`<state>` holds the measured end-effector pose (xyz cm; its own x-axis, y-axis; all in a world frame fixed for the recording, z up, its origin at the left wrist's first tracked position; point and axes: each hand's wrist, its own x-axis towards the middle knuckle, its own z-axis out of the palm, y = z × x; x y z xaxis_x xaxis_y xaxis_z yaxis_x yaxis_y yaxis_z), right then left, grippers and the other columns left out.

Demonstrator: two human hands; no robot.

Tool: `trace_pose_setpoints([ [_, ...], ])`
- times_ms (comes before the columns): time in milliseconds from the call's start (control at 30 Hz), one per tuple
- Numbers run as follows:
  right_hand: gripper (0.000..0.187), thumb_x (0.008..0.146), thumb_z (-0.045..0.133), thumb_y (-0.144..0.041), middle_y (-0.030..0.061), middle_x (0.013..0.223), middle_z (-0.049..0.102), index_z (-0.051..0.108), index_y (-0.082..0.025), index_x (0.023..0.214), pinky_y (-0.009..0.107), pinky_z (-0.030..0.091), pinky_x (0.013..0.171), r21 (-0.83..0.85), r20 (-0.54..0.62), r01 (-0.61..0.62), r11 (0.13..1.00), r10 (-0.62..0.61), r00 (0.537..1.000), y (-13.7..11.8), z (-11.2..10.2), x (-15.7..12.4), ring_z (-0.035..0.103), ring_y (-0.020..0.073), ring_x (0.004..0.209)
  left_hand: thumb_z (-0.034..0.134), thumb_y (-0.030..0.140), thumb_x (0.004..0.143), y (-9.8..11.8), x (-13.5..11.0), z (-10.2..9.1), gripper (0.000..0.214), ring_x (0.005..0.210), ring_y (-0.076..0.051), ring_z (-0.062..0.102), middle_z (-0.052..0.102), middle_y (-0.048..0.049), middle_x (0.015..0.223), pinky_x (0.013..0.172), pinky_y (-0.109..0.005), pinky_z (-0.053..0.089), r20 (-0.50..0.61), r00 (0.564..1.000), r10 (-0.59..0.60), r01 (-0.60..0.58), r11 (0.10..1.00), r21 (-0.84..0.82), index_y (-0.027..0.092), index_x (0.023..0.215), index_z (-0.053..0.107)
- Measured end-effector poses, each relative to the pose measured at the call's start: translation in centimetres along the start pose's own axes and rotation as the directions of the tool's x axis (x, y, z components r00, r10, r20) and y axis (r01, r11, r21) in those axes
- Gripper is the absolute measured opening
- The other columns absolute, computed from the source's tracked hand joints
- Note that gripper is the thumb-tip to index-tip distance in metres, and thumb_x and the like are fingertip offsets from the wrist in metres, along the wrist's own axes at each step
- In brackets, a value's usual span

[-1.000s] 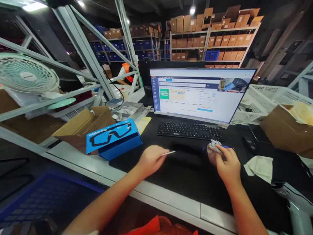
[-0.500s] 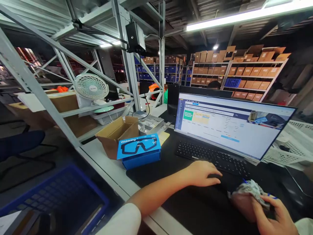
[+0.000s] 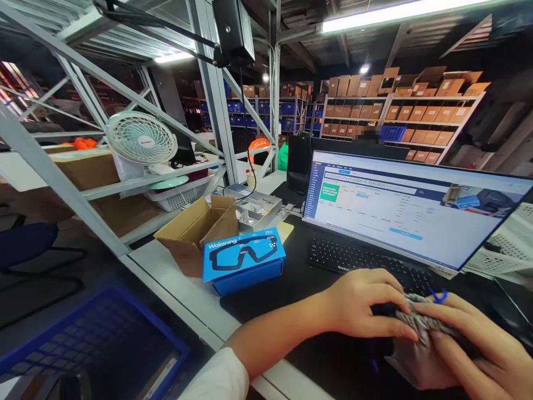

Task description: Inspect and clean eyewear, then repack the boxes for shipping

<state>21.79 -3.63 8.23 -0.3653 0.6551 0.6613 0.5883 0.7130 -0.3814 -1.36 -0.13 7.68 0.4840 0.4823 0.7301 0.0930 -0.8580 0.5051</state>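
A small grey cloth pouch (image 3: 422, 361) with a gathered mouth is between my two hands over the black desk mat. A bit of blue cord (image 3: 438, 296) sticks up by its mouth. My left hand (image 3: 370, 305) has its thumb and fingers pinched on the left side of the gathered cloth. Round the right side, my right hand (image 3: 478, 339) grips the same pouch. What lies inside the pouch is hidden. The black keyboard (image 3: 353, 256) is just beyond my hands.
A blue "Wakening" box (image 3: 245, 258) printed with glasses leans by an open cardboard carton (image 3: 194, 236). Behind the keyboard stands a lit monitor (image 3: 375, 216). A blue plastic crate (image 3: 162, 328) sits low at left, below the desk edge. A fan (image 3: 141, 138) stands behind the rack frame.
My left hand has moved right and closed on the pouch's mouth; before, it was apart from it. My right hand keeps its hold. The view has shifted slightly.
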Motion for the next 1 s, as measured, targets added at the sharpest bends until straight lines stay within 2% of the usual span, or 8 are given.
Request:
trace_pose_setpoints([
  [133,0.017,0.092,0.059,-0.033,0.0055,0.118,0.065,0.071,-0.031,0.105,0.026,0.062,0.074,0.027,0.021,0.022,0.999,-0.022,1.000,-2.2,0.7,2.9,0.070,0.0222,0.104,0.078,0.057,0.077,0.8,0.1,-2.4,0.044,0.099,-0.022,0.065,0.065,-0.0137,0.108,0.091,-0.035,0.055,-0.074,0.992,-0.100,0.094,0.993,-0.077,0.014,0.083,0.071],
  [267,0.011,0.093,0.058,-0.032,0.0065,0.132,0.058,0.068,-0.027,0.092,0.033,0.056,0.094,0.068,0.073,-0.001,0.998,-0.004,0.997,-2.0,0.7,2.8,0.061,0.0246,0.123,0.082,0.056,0.072,1.0,0.2,-3.8,0.043,0.112,-0.027,0.063,0.062,-0.0134,0.117,0.100,-0.042,0.051,-0.049,0.994,-0.098,0.078,0.950,-0.302,0.015,0.074,0.069],
  [367,0.015,0.094,0.057,-0.030,0.0064,0.132,0.059,0.067,-0.026,0.083,0.029,0.056,0.089,0.077,0.110,0.020,0.997,-0.029,0.994,-1.3,0.0,2.3,0.061,0.0237,0.121,0.080,0.054,0.076,1.0,0.4,-4.8,0.041,0.122,-0.030,0.060,0.064,-0.0124,0.113,0.106,-0.046,0.048,-0.012,0.997,-0.070,0.061,0.925,-0.374,0.015,0.072,0.066],
  [567,0.023,0.094,0.055,-0.028,0.0075,0.132,0.059,0.064,-0.023,0.074,0.025,0.055,0.088,0.116,0.124,0.039,0.993,-0.053,0.991,-1.4,0.4,2.4,0.061,0.0220,0.119,0.072,0.058,0.083,1.2,0.9,-4.9,0.046,0.127,-0.031,0.055,0.063,-0.0142,0.110,0.108,-0.047,0.045,0.136,0.988,-0.075,0.104,0.969,-0.223,0.015,0.067,0.063],
  [667,0.019,0.095,0.052,-0.028,0.0081,0.140,0.054,0.067,-0.024,0.085,0.029,0.054,0.095,0.177,0.166,0.019,0.984,-0.049,0.985,-1.9,1.2,2.8,0.057,0.0235,0.126,0.070,0.057,0.085,0.8,0.8,-4.1,0.042,0.127,-0.031,0.055,0.061,-0.0137,0.113,0.110,-0.047,0.043,0.080,0.990,-0.116,0.133,0.958,-0.255,0.016,0.074,0.069],
  [767,0.025,0.093,0.054,-0.029,0.0074,0.138,0.057,0.063,-0.023,0.072,0.031,0.056,0.093,0.185,0.172,0.000,0.983,-0.032,0.985,-1.4,1.1,2.9,0.060,0.0256,0.123,0.071,0.050,0.087,0.4,0.6,-4.6,0.035,0.127,-0.031,0.055,0.062,-0.0132,0.112,0.108,-0.047,0.044,0.024,0.994,-0.106,0.108,0.972,-0.211,0.016,0.078,0.070],
  [867,0.034,0.093,0.058,-0.032,0.0074,0.125,0.065,0.058,-0.022,0.060,0.030,0.057,0.085,0.170,0.158,-0.027,0.985,0.000,0.987,-0.2,0.3,2.9,0.066,0.0242,0.108,0.068,0.046,0.090,0.1,0.5,-5.9,0.034,0.113,-0.026,0.059,0.064,-0.0113,0.101,0.100,-0.041,0.047,0.037,0.994,-0.107,0.108,0.994,-0.011,0.015,0.074,0.066],
  [1000,0.032,0.097,0.055,-0.034,0.0065,0.104,0.067,0.062,-0.022,0.068,0.026,0.055,0.075,0.204,0.190,-0.099,0.974,0.060,0.980,0.1,0.0,2.8,0.066,0.0188,0.090,0.064,0.045,0.093,-0.3,0.5,-6.4,0.037,0.086,-0.018,0.062,0.068,-0.0086,0.088,0.082,-0.031,0.048,0.143,0.969,-0.200,0.177,0.972,0.154,0.015,0.072,0.066],
])
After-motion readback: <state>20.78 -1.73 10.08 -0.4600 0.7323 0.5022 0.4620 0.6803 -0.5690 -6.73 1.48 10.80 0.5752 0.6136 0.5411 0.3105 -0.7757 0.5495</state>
